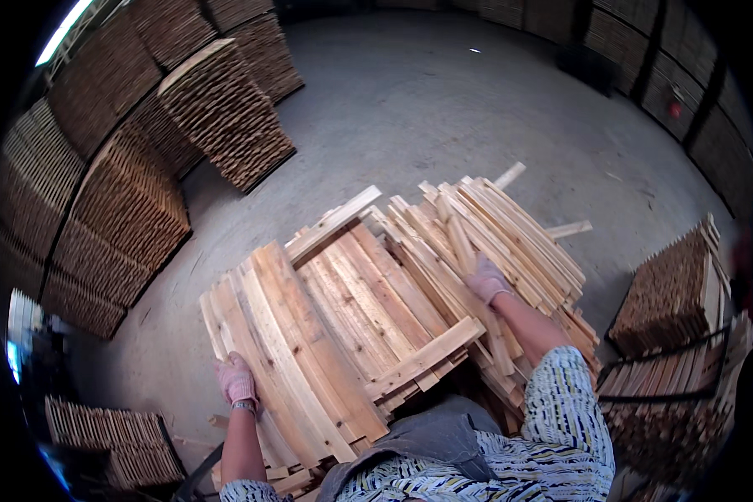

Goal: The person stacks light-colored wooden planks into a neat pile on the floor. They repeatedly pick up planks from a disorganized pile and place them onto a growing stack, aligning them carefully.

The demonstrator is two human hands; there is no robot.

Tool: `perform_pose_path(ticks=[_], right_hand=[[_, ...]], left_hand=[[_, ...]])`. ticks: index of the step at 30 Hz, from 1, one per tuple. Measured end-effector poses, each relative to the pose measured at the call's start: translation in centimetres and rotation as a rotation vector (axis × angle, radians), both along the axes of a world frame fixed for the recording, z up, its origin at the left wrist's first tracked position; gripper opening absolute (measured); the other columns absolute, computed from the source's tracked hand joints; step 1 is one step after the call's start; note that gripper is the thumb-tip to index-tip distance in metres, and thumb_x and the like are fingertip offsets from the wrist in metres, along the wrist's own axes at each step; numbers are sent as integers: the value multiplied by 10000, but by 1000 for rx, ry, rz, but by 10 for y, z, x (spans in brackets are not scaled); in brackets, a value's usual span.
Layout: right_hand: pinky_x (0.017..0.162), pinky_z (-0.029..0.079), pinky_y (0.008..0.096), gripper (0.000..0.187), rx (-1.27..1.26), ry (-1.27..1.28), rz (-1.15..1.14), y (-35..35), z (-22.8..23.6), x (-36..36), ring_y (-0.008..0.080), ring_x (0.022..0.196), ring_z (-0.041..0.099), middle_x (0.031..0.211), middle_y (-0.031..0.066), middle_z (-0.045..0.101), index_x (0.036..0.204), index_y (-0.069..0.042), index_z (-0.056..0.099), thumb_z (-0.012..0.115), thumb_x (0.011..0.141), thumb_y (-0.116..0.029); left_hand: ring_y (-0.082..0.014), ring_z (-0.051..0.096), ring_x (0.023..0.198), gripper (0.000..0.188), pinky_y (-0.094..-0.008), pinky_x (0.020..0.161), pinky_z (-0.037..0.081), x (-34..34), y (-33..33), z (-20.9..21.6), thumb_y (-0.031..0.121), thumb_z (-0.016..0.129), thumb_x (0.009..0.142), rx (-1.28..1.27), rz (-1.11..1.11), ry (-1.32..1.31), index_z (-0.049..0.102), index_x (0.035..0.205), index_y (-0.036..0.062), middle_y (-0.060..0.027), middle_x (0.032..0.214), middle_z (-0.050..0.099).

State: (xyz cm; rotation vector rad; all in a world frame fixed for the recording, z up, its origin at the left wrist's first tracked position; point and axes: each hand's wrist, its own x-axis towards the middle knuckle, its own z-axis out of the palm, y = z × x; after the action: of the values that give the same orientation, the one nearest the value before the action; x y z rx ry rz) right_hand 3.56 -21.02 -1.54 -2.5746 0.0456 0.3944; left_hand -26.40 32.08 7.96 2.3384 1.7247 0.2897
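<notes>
In a pinkish work glove, my left hand (237,381) is closed on the outer edge of a pale wooden board (241,322) at the left side of a stack. Several boards lie side by side there, and a crosswise board (427,360) spans the near end of a lower layer (356,289). Another crosswise board (335,224) lies at the far end. My right hand (487,280), gloved alike, reaches into a looser pile of boards (519,243) on the right. Its fingers are wrapped round a narrow board (458,234); the fingertips are partly hidden.
Tall stacks of boards (226,113) stand along the left and back. At the right are a smaller bundle (673,289) and a dark-framed rack of boards (669,372). A low stack (113,439) sits at the lower left. Two board ends (571,228) jut from the right pile over the concrete floor.
</notes>
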Motion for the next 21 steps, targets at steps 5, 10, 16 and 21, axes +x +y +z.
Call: perform_pose_path(ticks=[5,10,16,21], right_hand=[[916,532,374,758,612,67,94,5,91,-7,253,1105,642,1277,237,623,1507,-23,380,688,870,-297],[708,563,363,726,941,485,195,123,174,-58,190,881,615,1091,148,625,1515,-19,340,670,925,-284],[1175,319,380,931,553,352,418,276,94,-97,380,1440,377,1541,290,374,1550,42,240,579,895,-528],[1119,391,446,795,606,205,402,273,85,-105,427,1354,458,1468,290,449,1488,18,354,582,914,-483]], left_hand=[[-460,562,1203,655,-499,998,463,10,-25,21,481,471,955,-91,22,78,444,1357,-35,-296,1327,564],[-457,575,1189,648,-499,994,468,5,-23,19,488,468,959,-36,-6,72,452,1350,-28,-316,1309,566],[-443,617,1061,605,-491,960,486,3,3,-9,468,464,961,-3,-237,139,536,1243,-63,-336,1232,584],[-323,628,1065,660,-435,944,492,-33,8,16,516,444,979,-813,-267,-511,515,1341,-32,-221,1336,580]])
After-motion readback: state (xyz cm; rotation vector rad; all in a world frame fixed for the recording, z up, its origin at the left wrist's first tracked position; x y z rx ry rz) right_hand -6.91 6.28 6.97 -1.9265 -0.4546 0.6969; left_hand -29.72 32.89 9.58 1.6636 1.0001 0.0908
